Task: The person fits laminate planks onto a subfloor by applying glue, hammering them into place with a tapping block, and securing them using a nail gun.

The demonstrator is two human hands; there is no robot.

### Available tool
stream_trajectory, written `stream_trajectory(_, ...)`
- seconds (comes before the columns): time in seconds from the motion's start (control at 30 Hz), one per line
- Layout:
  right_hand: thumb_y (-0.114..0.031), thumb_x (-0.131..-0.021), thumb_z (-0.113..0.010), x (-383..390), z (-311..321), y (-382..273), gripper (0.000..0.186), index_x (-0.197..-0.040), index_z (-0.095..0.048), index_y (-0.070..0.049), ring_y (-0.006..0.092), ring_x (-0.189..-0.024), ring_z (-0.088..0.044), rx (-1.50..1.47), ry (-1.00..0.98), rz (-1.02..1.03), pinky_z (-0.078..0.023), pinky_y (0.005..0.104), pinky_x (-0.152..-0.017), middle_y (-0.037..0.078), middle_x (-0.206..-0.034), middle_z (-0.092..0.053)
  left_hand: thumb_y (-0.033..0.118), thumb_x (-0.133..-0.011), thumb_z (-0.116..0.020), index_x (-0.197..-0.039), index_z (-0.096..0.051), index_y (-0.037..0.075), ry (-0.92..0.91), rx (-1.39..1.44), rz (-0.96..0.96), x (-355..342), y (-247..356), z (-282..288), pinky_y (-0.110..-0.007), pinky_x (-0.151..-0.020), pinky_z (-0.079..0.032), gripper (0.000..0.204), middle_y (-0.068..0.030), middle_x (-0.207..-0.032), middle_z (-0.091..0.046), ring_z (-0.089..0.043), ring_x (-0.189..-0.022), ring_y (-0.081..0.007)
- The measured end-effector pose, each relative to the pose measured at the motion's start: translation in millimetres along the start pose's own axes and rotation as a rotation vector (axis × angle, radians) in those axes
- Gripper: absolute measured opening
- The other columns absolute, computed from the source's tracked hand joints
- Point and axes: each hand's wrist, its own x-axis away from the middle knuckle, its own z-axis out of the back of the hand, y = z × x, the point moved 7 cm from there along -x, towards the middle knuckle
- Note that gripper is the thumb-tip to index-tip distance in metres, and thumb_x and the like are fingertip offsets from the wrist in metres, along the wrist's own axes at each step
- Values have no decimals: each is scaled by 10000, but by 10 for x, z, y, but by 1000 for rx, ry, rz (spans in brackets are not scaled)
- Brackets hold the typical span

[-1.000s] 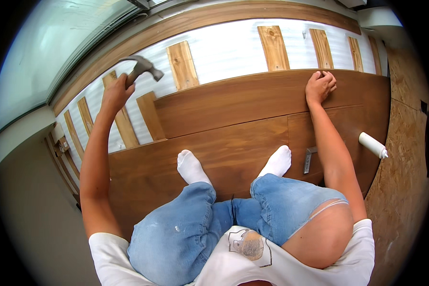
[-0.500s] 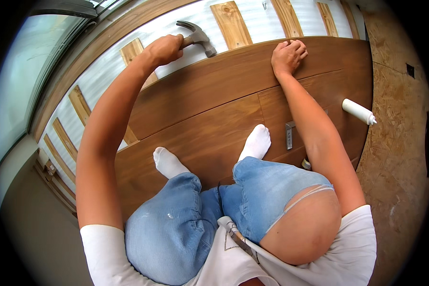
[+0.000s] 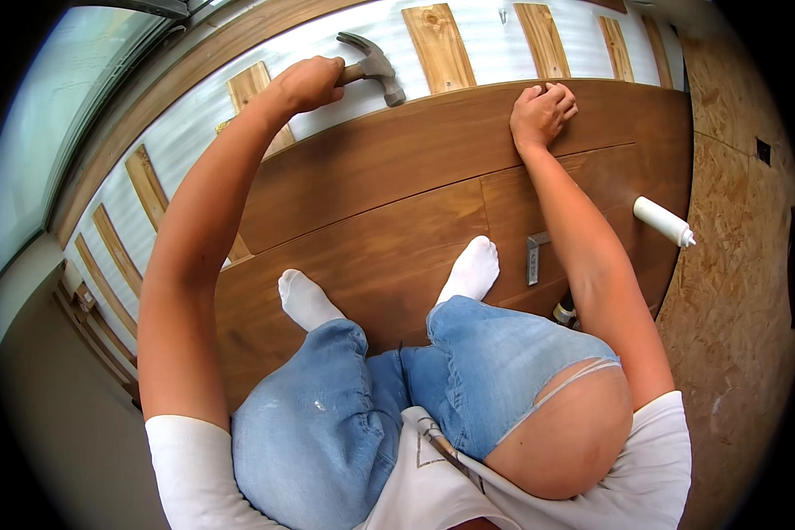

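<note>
My left hand [image 3: 311, 84] is wrapped round the handle of a claw hammer [image 3: 378, 71]. The hammer's head is over the white sheeting, close to the far edge of a brown wooden floorboard [image 3: 362, 168]. On that same board, near its far edge, rests my right hand [image 3: 543, 115] with curled fingers. Anything inside those fingers is too small or hidden to make out. Under me, more brown boards [image 3: 415, 216] lie side by side with thin seams between them.
Beyond the boards, pale wood strips [image 3: 439, 49] cross white sheeting [image 3: 495, 66]. To the right are a white squeeze bottle [image 3: 664, 221], a metal square [image 3: 533, 258] and chipboard flooring [image 3: 724, 230]. A dark-and-yellow object [image 3: 565, 311] is partly behind my right arm. A glass door [image 3: 62, 97] borders the left.
My view has shifted slightly, so the boards sit a little lower in the picture. Both hands keep nearly the same places, the hammer still in my left.
</note>
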Motion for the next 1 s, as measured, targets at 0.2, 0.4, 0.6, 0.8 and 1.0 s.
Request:
stream_trajectory(0.2, -204, -947, -607, -24, 45, -30, 298, -1144, -587, 19, 398, -1276, -441, -120, -47, 23, -384, 506, -1096, 196, -1322, -525, 222, -965, -670, -972, -560, -19, 148, 503, 310, 250, 187, 156, -361, -512, -530, 265, -142, -743, -647, -651, -610, -182)
stream_trajectory(0.4, -290, -1036, -628, 531, 563, -1578, 326, -1136, -615, 20, 192, -992, -629, -1564, -772, -509, -499, 326, -927, 94, -1019, -646, 205, -964, -666, -1250, -506, 25, 565, 611, 43, 602, 1485, 445, -508, -805, -525, 374, -243, -1074, -626, -639, -932, -454)
stream_trajectory(0.6, -188, -1031, -625, 16, 646, -1311, 222, -1109, -591, 16, 119, -688, -618, -1508, -1112, -567, -585, 279, -701, 35, -830, -624, 160, -987, -612, -1374, -550, -10, 587, 177, -455, 725, 1925, 142, -451, -1030, -490, 428, -154, -1412, -581, -590, -1231, -344)
stream_trajectory(0.8, -252, -971, -626, -980, 334, -966, 283, -1108, -632, -3, 122, -756, -645, -843, -1341, -158, -588, 305, -644, 37, -878, -650, 315, -1051, -506, -1490, -478, -14, 320, 85, -498, 591, 1891, -768, -436, -1289, -226, 549, -142, -1640, -367, -305, -1540, -291)
stream_trajectory(1.0, -323, -883, -679, -1512, -248, -1041, 298, -994, -673, -47, 395, -909, -701, 289, -876, 745, -551, 507, -793, 191, -916, -734, 302, -1055, -489, -1492, -479, -8, 294, 99, -504, 500, 1897, -801, -437, -1288, -229, 536, -147, -1629, -383, -306, -1538, -298)
